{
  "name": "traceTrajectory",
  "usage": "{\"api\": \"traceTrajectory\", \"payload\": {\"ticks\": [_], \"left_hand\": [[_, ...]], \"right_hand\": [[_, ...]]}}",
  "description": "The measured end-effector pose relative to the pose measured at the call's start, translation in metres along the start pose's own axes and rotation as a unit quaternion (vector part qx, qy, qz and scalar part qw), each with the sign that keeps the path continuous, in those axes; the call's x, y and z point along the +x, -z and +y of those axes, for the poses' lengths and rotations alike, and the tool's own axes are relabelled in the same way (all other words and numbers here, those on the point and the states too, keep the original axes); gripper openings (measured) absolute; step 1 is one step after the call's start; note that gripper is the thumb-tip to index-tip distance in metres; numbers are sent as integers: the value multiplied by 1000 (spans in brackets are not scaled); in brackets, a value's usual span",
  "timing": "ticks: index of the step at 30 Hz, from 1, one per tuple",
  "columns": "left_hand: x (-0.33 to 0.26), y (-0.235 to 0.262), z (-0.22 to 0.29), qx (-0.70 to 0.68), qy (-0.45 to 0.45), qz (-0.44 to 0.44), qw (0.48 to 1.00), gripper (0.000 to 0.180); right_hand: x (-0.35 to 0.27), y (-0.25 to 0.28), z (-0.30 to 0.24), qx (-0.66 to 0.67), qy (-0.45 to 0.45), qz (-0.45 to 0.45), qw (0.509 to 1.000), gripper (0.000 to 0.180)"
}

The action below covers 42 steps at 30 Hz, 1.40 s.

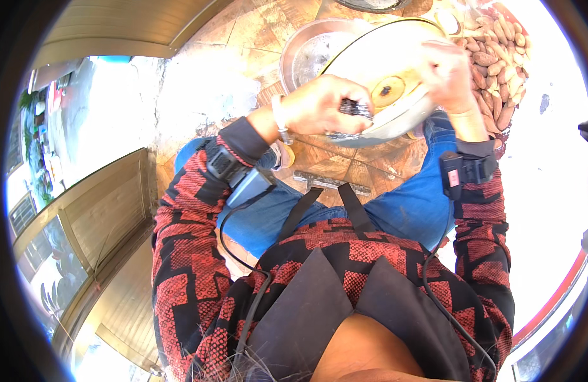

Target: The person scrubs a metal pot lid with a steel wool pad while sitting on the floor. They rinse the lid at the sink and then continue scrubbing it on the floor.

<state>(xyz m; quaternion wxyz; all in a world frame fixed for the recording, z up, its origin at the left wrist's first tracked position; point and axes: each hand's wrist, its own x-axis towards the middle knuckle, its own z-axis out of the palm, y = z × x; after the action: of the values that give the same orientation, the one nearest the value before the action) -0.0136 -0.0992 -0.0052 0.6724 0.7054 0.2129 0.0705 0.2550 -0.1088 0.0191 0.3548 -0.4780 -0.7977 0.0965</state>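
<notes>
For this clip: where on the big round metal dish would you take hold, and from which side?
Best at the rim, probably. The metal dish is wide, shallow and tilted, so its thin edge is the only part fingers can close around. The right hand is at the right rim; the left hand, closed around a small dark object, is at the lower left edge. Coming from opposite sides should steady it.

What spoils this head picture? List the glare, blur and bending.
Head view: sunlight burns out the ground on the right and upper left; the right hand is washed pale and blurred against the round tray; the left hand is sharper, shut on a dark tool; the fisheye bends the wooden boards and blackens the corners.
</notes>
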Motion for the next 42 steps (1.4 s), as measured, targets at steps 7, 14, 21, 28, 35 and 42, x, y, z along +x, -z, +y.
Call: {"api": "traceTrajectory", "payload": {"ticks": [7,14,21,28,35,42], "left_hand": [[0,10,14,-6,-20,17,1000,18],[-31,10,15,50,-19,68,996,13],[-4,17,0,-39,57,44,997,17],[19,13,-28,-27,97,63,993,18],[42,-7,-24,-27,78,91,992,26],[16,1,-30,-32,44,44,998,22]], "right_hand": [[3,4,10,-25,0,7,1000,21],[-19,29,33,89,-163,56,981,29],[-14,-19,77,165,-292,-4,942,43],[-47,-65,70,76,-214,-61,972,52],[-31,-58,24,41,-120,-48,991,34],[-14,-28,17,54,-133,-22,989,36]]}}
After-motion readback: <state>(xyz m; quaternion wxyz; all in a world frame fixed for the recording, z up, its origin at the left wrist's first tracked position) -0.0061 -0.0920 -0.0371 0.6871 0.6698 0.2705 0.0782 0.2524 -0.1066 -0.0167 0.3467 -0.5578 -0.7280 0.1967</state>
